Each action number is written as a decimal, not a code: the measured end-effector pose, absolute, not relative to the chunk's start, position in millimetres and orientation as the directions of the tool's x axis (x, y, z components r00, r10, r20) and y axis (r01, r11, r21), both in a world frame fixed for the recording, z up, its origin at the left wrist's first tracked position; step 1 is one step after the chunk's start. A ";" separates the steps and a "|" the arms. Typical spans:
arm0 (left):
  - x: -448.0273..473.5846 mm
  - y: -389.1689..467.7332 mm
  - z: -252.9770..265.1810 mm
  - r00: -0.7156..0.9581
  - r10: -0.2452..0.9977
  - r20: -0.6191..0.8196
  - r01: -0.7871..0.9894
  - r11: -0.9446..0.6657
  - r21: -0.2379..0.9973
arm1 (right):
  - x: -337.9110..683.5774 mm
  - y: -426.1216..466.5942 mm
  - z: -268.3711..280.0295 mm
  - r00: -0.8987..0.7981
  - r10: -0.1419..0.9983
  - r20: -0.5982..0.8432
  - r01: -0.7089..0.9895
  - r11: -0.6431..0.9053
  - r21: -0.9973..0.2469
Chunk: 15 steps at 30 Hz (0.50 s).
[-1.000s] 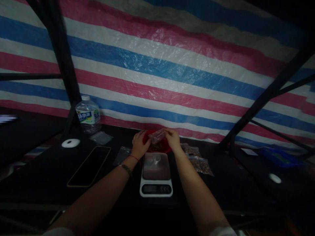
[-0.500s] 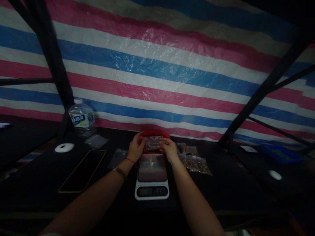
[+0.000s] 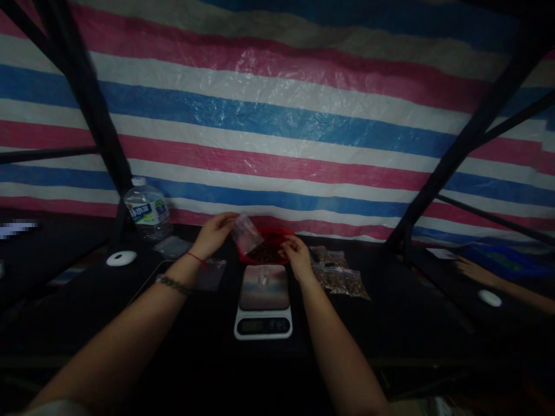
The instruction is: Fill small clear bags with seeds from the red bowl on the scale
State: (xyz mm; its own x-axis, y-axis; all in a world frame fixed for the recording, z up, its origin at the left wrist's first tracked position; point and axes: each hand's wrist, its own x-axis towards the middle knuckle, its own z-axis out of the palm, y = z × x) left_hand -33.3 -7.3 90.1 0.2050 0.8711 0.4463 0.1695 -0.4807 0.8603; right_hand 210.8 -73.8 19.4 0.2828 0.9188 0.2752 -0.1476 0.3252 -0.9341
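My left hand (image 3: 217, 231) pinches a small clear plastic bag (image 3: 247, 233) by its upper left corner, tilted over the left side of a red basin (image 3: 284, 230). Loose brown bits (image 3: 266, 252) lie in the basin. At the basin's right edge is my right hand (image 3: 298, 257), its fingers curled together; whether anything is between them is too dark to make out. A white kitchen scale (image 3: 263, 289) stands in front of the basin, with a small shiny spot on its plate. Several filled bags of brown bits (image 3: 342, 281) lie right of my right hand.
Flat clear bags (image 3: 212, 274) lie beneath my left wrist. Further left are a clear bottle (image 3: 147, 211), a white rounded object (image 3: 121, 258) and a phone (image 3: 150, 277) partly behind my forearm. Another person's hand (image 3: 477, 273) reaches in near a blue tray (image 3: 507, 260) at right.
Both hands held the bag over the basin; now my left hand has drawn it up and left, and my right hand is apart from it. Another person's hand has appeared at right.
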 end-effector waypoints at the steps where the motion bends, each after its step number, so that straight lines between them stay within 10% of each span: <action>1: -49.1 -3.5 96.0 0.209 0.890 0.406 0.227 -0.448 0.865 | 211.5 -73.2 19.4 0.296 0.913 0.280 -0.123 0.327 -0.937; 8: -106.9 -3.9 57.9 0.521 0.845 0.122 0.713 -0.509 0.483 | 213.8 -70.8 15.2 0.315 0.888 0.337 -0.034 0.365 -0.930; 15: -95.4 -13.2 8.5 0.521 0.783 0.339 0.796 -0.590 0.138 | 216.5 -67.2 9.2 0.330 0.872 0.361 0.060 0.362 -0.930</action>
State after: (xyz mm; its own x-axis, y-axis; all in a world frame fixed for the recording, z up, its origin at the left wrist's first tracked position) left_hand -95.4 -13.2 8.5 0.5213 0.7829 0.3394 0.7958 -0.5897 0.1378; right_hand 216.5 -67.2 9.2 0.3300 0.8723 0.3607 0.0601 0.3620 -0.9303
